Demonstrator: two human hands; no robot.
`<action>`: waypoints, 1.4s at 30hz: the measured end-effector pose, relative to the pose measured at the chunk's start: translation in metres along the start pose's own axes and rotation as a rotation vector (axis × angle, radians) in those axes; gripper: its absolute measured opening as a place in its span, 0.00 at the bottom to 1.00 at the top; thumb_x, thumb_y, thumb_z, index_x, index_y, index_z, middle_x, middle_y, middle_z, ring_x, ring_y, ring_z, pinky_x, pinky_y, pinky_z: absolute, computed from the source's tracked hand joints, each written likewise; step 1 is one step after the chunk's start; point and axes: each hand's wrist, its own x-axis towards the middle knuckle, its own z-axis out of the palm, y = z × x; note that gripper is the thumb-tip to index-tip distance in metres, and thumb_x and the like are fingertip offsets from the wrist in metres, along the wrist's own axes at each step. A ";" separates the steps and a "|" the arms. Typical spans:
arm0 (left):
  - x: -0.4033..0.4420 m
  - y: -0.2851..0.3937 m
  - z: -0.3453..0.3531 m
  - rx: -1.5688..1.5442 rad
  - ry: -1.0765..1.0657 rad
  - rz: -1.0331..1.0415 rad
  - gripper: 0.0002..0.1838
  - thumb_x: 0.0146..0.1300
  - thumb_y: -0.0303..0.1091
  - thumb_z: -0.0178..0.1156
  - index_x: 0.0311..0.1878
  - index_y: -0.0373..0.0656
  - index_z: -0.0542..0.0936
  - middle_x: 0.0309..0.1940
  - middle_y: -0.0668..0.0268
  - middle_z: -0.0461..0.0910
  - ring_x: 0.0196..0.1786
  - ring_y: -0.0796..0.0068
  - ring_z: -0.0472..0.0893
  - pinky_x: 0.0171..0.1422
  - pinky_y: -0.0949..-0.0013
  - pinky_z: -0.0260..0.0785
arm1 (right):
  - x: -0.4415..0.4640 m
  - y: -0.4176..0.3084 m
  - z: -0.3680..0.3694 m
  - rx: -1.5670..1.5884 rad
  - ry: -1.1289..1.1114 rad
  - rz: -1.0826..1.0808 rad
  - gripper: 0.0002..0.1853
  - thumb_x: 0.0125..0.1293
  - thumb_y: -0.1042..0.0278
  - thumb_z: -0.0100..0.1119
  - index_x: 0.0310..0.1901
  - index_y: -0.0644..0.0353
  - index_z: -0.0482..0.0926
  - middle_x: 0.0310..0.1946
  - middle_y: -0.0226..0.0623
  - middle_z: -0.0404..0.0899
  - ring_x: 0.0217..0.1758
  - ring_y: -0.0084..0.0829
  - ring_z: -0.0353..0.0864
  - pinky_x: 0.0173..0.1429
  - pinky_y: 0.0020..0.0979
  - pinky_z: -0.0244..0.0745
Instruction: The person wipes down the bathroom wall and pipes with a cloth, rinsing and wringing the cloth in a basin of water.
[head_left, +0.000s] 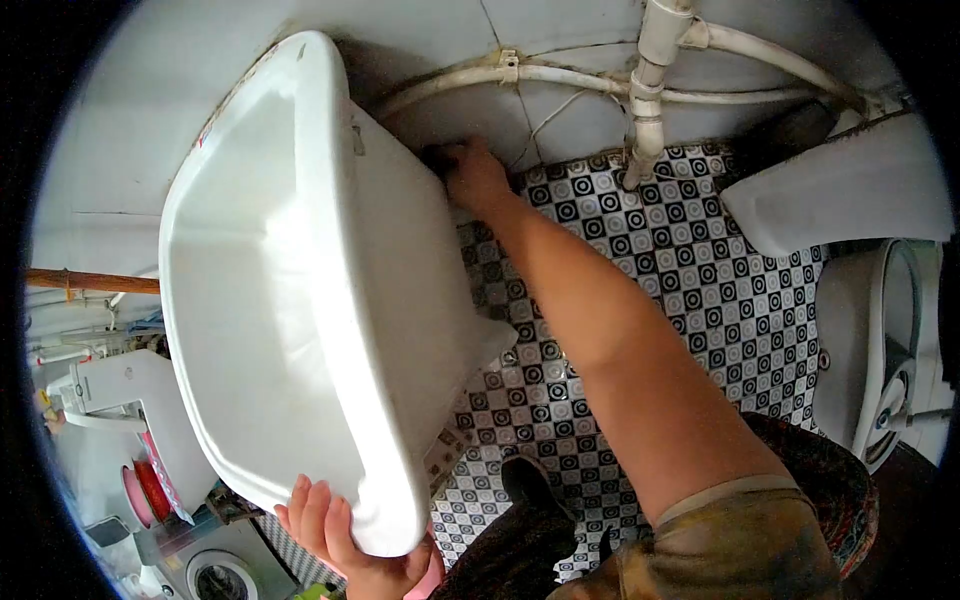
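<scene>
A large white basin or tub [270, 260] stands tilted against the wall at the left. My left hand [345, 535] grips its near lower corner, with the fingers over the rim. My right arm reaches across to the far side, where my right hand [475, 178] is low by the wall, behind the basin's outer side. Its fingers are bent around or against something dark that I cannot make out.
White pipes [648, 100] run along the wall and down to the patterned tile floor [690, 260]. A toilet [870, 340] stands at the right. A washing machine [222, 565] and a red spool [150, 490] are at the lower left. A dark-clothed leg shows below.
</scene>
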 end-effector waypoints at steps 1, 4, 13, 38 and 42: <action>0.000 0.000 0.000 -0.013 0.011 0.001 0.37 0.47 0.39 0.58 0.60 0.39 0.55 0.55 0.51 0.60 0.62 0.47 0.58 0.68 0.43 0.36 | 0.003 0.000 -0.001 0.001 0.003 0.001 0.21 0.58 0.72 0.51 0.54 0.48 0.72 0.51 0.49 0.65 0.54 0.49 0.69 0.60 0.37 0.65; 0.000 0.001 0.001 -0.015 0.020 -0.005 0.37 0.47 0.40 0.59 0.59 0.39 0.55 0.55 0.52 0.60 0.62 0.47 0.58 0.68 0.43 0.36 | 0.003 -0.006 -0.020 0.573 -0.017 0.044 0.21 0.59 0.69 0.51 0.56 0.57 0.69 0.55 0.49 0.66 0.55 0.43 0.69 0.60 0.35 0.62; 0.003 0.002 0.003 0.005 0.019 0.002 0.36 0.48 0.43 0.57 0.59 0.39 0.55 0.55 0.52 0.59 0.61 0.47 0.59 0.66 0.42 0.40 | -0.031 -0.065 -0.071 1.364 -0.023 0.302 0.26 0.58 0.67 0.56 0.59 0.62 0.65 0.54 0.44 0.70 0.56 0.35 0.68 0.59 0.33 0.62; 0.001 0.001 0.003 0.018 0.046 -0.045 0.38 0.44 0.43 0.63 0.57 0.41 0.57 0.52 0.53 0.60 0.60 0.49 0.61 0.65 0.41 0.38 | -0.011 0.019 0.010 0.133 0.124 -0.336 0.23 0.49 0.87 0.49 0.49 0.61 0.74 0.51 0.45 0.73 0.55 0.45 0.71 0.59 0.35 0.65; 0.001 0.002 0.002 0.030 0.029 -0.053 0.38 0.41 0.41 0.64 0.56 0.42 0.59 0.52 0.53 0.61 0.59 0.48 0.61 0.65 0.41 0.42 | -0.033 0.031 0.009 0.292 0.293 0.142 0.16 0.52 0.74 0.57 0.44 0.61 0.76 0.43 0.45 0.77 0.45 0.41 0.77 0.51 0.36 0.70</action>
